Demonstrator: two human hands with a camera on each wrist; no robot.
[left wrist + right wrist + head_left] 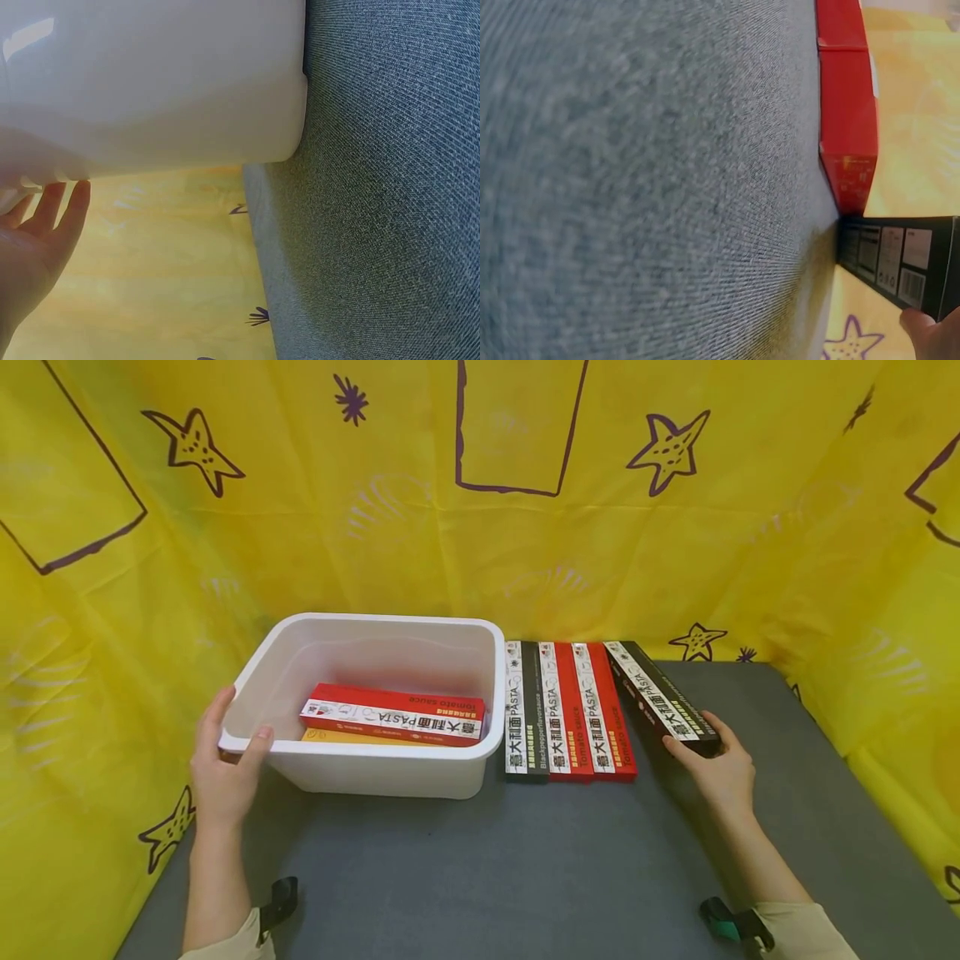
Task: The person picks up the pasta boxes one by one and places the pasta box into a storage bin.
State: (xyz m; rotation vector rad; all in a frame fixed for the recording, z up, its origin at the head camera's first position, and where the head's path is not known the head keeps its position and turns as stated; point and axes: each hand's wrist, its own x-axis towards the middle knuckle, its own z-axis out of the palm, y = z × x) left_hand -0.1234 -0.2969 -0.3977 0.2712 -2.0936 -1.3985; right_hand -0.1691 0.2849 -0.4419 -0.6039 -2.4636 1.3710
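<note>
My left hand [225, 768] grips the near left corner of a white plastic bin [420, 772], thumb over the rim and fingers on the outer side wall. Inside the bin lies a red tomato sauce pasta box [393, 710] on top of a yellow-orange box [360, 737]. With my right hand [720, 768] I hold the near end of a black pasta box [660, 693]; that end is raised off the table, and the far end is low by the back. In the right wrist view the thumb [919, 326] presses the black box [896, 259] near its barcode.
Right of the bin, a black pepper pasta box [528, 710] and two red tomato sauce boxes [566, 710] lie side by side on the grey table [480, 868]. A yellow patterned cloth [420, 527] hangs behind and on both sides.
</note>
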